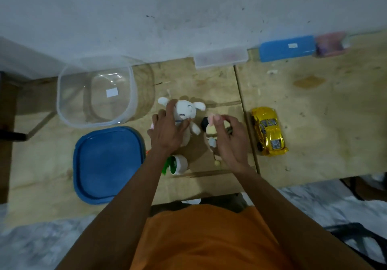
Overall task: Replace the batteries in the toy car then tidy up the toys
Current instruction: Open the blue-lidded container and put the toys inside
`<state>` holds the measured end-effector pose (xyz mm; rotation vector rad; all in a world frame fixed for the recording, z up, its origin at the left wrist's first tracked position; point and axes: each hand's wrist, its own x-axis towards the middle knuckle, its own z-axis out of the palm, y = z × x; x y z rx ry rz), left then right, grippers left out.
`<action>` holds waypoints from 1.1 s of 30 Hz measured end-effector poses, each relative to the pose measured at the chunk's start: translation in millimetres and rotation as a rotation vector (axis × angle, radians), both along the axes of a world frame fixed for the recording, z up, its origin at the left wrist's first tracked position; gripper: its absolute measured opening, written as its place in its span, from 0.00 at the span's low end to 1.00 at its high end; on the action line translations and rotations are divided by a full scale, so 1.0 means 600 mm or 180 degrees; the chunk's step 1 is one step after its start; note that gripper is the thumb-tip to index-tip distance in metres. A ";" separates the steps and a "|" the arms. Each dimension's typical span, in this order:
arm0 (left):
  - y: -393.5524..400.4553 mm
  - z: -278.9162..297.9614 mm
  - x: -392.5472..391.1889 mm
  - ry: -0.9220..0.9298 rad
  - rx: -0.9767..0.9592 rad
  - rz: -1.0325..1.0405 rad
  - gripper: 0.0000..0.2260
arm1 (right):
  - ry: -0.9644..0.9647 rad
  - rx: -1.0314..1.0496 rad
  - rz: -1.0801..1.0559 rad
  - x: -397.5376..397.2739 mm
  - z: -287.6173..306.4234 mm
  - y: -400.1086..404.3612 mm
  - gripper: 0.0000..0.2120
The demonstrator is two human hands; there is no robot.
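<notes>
On a plywood table, the left hand grasps a white plush, the right hand pinches a small doll; tidying, apparently, with the clear tub next.

Two hands are seen: the left hand and the right hand. Two soft toys are counted, a white plush rabbit under the left hand and a small doll under the right. One gold toy car is counted right of the right hand, one clear tub and one blue lid left of the left hand.
</notes>
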<state>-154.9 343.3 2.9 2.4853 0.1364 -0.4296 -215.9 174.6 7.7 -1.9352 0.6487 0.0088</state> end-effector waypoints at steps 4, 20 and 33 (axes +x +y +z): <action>0.037 0.042 0.013 -0.0579 -0.0539 0.0263 0.28 | -0.0340 -0.0114 -0.0085 0.046 0.029 0.038 0.20; 0.330 0.094 0.160 -0.0820 0.0012 0.0979 0.30 | -0.0693 -0.0725 0.0498 0.262 0.067 0.374 0.29; 0.374 -0.015 0.246 0.0007 0.0074 0.1165 0.28 | -0.0407 -0.1685 0.0960 0.363 -0.020 0.489 0.28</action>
